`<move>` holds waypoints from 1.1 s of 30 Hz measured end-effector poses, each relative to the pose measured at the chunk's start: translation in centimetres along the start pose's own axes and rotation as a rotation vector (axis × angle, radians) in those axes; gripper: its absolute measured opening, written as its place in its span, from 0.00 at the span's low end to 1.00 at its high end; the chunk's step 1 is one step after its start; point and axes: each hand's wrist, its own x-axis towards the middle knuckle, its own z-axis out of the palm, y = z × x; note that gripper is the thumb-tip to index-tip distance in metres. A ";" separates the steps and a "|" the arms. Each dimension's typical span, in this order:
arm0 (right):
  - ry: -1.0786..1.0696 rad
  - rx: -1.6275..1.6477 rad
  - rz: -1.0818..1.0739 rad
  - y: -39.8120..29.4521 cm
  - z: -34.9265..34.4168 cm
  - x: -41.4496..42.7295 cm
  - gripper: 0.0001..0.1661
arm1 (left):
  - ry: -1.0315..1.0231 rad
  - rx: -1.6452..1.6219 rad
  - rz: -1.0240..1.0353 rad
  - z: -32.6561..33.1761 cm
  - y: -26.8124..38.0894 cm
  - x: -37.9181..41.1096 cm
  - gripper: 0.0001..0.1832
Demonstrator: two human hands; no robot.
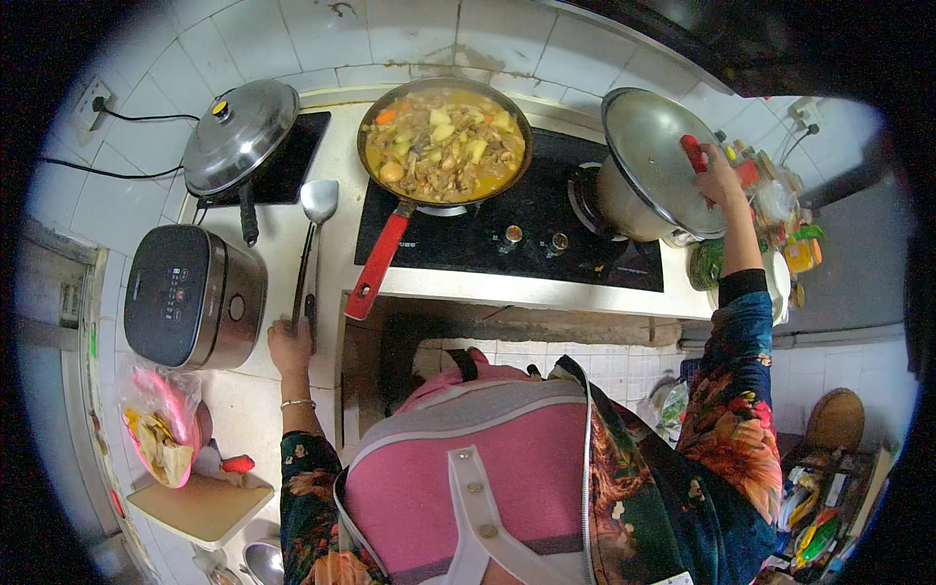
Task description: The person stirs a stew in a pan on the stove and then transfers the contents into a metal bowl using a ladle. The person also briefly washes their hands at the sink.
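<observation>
My left hand (289,348) is at the handle end of a metal spatula (319,201) lying on the counter, with a second dark handle beside it; whether its fingers are closed on it I cannot tell. My right hand (718,175) grips the red handle of a large metal pot lid (647,139), which is tilted over the pot (627,197) on the right burner. On the left burner, a frying pan (384,252) with a red handle holds a stew (446,146) with potato, carrot and meat pieces in yellowish broth.
A lidded wok (245,139) stands at the back left, a rice cooker (194,296) in front of it. Lower left are a pink basket (164,446) with plastic over it and a cutting board (201,508). Jars (801,254) crowd the counter's right end. A range hood (790,51) hangs above.
</observation>
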 end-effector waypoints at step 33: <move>0.017 0.362 -1.056 -24.1 5.6 -22.0 0.11 | -0.317 -0.075 -0.018 -0.6 2.8 0.4 0.23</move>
